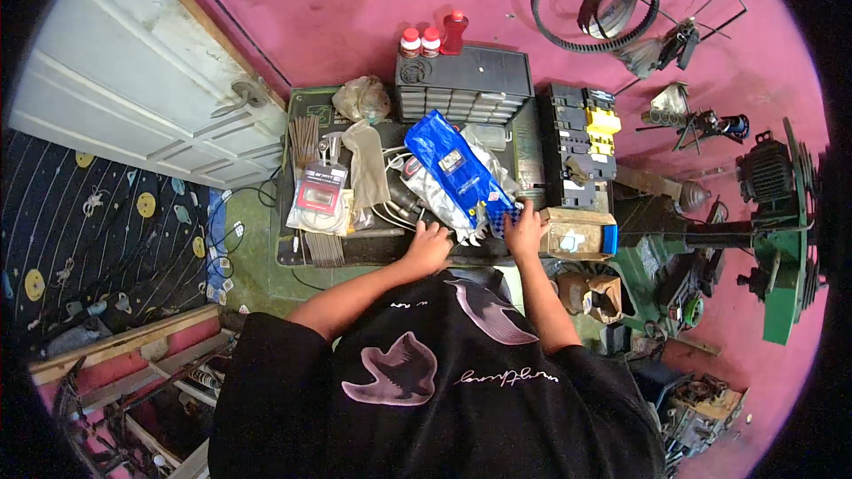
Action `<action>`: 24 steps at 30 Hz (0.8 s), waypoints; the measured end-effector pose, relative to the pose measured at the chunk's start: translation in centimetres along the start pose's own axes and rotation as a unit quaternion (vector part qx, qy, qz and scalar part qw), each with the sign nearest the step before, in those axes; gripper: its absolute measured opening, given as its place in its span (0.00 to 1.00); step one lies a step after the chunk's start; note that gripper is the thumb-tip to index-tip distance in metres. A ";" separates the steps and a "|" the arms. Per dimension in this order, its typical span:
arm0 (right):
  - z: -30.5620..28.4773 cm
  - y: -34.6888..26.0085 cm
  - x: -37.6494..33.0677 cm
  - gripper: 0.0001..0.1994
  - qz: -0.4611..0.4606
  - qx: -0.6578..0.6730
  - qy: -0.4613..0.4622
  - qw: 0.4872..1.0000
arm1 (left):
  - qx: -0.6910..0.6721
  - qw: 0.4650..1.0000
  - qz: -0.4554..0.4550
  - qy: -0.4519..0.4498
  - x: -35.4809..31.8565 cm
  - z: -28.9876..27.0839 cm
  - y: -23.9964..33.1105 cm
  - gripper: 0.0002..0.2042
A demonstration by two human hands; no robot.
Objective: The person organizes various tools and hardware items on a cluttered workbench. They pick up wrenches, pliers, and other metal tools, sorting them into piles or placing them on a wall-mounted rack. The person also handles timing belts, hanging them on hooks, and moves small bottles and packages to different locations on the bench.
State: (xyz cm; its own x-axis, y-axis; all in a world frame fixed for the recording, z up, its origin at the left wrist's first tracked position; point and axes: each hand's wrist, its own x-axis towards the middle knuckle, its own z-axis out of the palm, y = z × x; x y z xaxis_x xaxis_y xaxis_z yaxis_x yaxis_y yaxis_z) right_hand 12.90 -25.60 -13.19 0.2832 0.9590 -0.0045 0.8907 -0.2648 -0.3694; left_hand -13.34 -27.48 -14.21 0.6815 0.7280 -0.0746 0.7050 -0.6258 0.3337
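Observation:
A long blue plastic packet (pixel 457 164) lies slantwise on the workbench, over silvery crumpled wrapping (pixel 435 192). At its lower right end, by a blue checkered edge, my right hand (pixel 527 231) is closed on the packet. My left hand (pixel 428 249) is at the front edge of the bench, fingers curled, beside the wrapping's lower corner and a dark cylindrical tool (pixel 406 206) with a pale cable. What those fingers hold, if anything, is hidden. Left of the tool lie a beige cloth-like sleeve (pixel 364 160) and a clear package with a red label (pixel 319 191).
Thin rods (pixel 304 137) lie at the bench's left. A grey drawer cabinet (pixel 466 80) stands behind, carrying a red bottle (pixel 453 33) and two small jars. Black and yellow cases (pixel 577 142) and a wooden box (pixel 568 239) are at right, before a green machine (pixel 781 284).

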 end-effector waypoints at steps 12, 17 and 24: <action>-3.6 1.1 -0.2 0.16 0.035 -0.052 0.021 0.998 | -0.003 0.972 -0.177 0.157 -1.8 -2.7 -5.7 0.04; -1.8 0.9 -1.0 0.19 0.015 -0.082 -0.037 0.996 | -0.026 0.958 -0.230 0.170 -3.3 -2.9 -7.2 0.15; -0.6 -1.9 -1.7 0.19 -0.007 0.087 -0.172 0.981 | -0.068 0.952 -0.242 0.171 -6.4 -1.9 -4.4 0.22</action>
State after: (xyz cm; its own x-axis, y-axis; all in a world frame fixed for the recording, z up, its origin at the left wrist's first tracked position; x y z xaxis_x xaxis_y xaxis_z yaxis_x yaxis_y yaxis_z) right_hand 10.96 -26.80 -11.89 0.1091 0.9476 -0.3002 0.8108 -0.2596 -0.5246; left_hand -21.17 -28.81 -13.47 0.1618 0.9854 0.0522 0.8724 -0.1676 0.4591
